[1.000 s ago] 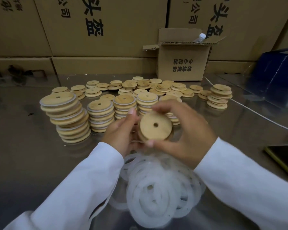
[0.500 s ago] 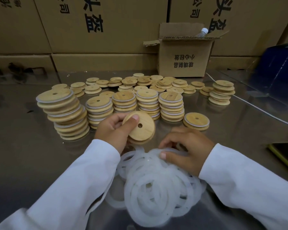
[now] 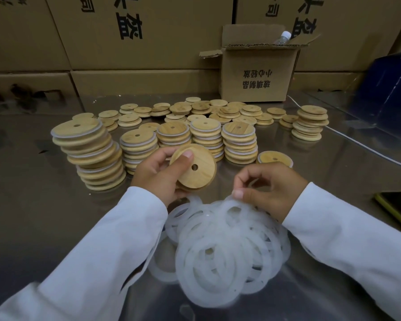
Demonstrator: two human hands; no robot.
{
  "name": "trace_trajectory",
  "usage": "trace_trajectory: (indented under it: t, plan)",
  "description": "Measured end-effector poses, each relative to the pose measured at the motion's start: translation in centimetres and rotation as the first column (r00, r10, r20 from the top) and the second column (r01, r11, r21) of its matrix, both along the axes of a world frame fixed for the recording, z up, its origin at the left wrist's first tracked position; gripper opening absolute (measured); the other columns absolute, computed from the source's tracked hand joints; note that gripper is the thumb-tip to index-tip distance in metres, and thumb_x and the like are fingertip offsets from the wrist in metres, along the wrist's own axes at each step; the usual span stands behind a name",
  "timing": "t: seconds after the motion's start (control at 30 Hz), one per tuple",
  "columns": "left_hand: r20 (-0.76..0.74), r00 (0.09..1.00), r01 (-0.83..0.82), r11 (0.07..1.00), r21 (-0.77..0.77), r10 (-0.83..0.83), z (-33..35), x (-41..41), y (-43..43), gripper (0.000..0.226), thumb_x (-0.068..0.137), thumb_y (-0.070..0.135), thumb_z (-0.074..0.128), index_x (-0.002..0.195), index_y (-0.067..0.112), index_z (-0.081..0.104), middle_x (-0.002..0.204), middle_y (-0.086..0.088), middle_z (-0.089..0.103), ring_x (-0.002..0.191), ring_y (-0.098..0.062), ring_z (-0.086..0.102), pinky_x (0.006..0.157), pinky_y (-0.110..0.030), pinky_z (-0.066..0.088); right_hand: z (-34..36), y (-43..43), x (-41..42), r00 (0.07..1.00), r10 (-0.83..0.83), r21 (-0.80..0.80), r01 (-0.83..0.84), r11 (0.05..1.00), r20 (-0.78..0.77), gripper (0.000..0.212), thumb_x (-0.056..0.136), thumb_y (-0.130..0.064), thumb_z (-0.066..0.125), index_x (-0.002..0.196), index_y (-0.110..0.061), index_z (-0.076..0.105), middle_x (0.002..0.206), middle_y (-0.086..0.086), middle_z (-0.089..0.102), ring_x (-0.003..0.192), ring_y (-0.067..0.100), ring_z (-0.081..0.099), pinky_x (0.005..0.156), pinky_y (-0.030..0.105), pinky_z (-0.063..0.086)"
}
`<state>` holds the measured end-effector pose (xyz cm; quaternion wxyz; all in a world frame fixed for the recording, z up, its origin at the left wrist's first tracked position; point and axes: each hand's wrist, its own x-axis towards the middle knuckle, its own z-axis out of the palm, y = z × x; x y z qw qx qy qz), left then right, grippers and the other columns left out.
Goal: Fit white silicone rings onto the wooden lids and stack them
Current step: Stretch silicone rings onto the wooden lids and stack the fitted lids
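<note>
My left hand (image 3: 159, 172) grips a round wooden lid (image 3: 195, 169) with a centre hole, tilted toward me, thumb on its face. My right hand (image 3: 267, 188) pinches a white silicone ring at the top of the ring pile (image 3: 227, 239), which lies loose on the table in front of me. Several stacks of ringed lids (image 3: 240, 142) stand in a row behind my hands, the tallest (image 3: 90, 154) leaning at the left. One ringed lid (image 3: 274, 157) lies alone at the right end of the row. Bare lids (image 3: 218, 110) are scattered further back.
A shiny metal table (image 3: 33, 205) holds everything. An open small carton (image 3: 257, 72) with a bottle in it stands at the back, before a wall of big cartons. A short bare-lid stack (image 3: 310, 122), a white cable, a blue box and a yellow-edged tablet (image 3: 398, 207) sit right.
My right hand let go of the lid, dropped to the ring pile and pinched up a ring. The left hand kept the lid and tilted it. A ringed lid now lies at the row's right end.
</note>
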<state>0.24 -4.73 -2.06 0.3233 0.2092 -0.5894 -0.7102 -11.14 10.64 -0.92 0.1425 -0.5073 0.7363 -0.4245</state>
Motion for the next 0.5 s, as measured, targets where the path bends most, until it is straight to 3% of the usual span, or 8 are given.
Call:
trace_trajectory:
  t: [0.17,0.27,0.4,0.5]
  plan:
    - [-0.046,0.997,0.059,0.995,0.084,-0.055,0.3,-0.1,0.5,0.005,0.085,0.017,0.060,0.086,0.020,0.064,0.086,-0.003,0.067,0.090,-0.026,0.065,0.055,-0.031,0.057,1.3,0.1,0.5,0.994,-0.101,-0.313,0.109,0.944,0.042,0.019,0.077,-0.008,0.067,0.067,-0.022,0.062,0.060,-0.011,0.060,0.061,0.001,0.054,0.061,0.011,0.045]
    - [-0.044,0.996,0.079,0.993,0.084,-0.075,0.3,-0.2,0.8,0.005,0.087,0.017,0.058,0.089,0.020,0.062,0.090,-0.007,0.066,0.091,-0.030,0.064,0.054,-0.032,0.057,2.4,0.1,1.1,0.987,-0.061,-0.477,0.125,0.870,0.147,0.006,0.071,-0.024,0.061,0.071,-0.018,0.061,0.059,-0.014,0.061,0.060,0.000,0.054,0.059,0.010,0.043]
    - [-0.033,0.993,0.113,0.989,0.093,-0.110,0.6,-0.3,1.3,0.006,0.087,0.017,0.058,0.085,0.019,0.063,0.088,-0.011,0.067,0.079,-0.027,0.066,0.051,-0.032,0.056,2.5,-0.2,2.4,0.947,0.041,-0.509,0.135,0.850,0.319,0.013,0.065,-0.024,0.060,0.070,-0.012,0.061,0.057,-0.010,0.063,0.057,0.000,0.056,0.057,0.011,0.045]
    - [-0.034,0.980,0.197,0.971,0.133,-0.194,1.0,-0.3,1.9,0.015,0.087,0.024,0.055,0.084,0.016,0.067,0.079,-0.011,0.069,0.064,-0.022,0.069,0.050,-0.035,0.055,1.5,-0.8,3.1,0.942,-0.026,-0.473,0.193,0.860,0.335,0.006,0.068,-0.019,0.067,0.069,-0.013,0.064,0.057,-0.009,0.063,0.056,0.002,0.056,0.056,0.011,0.045]
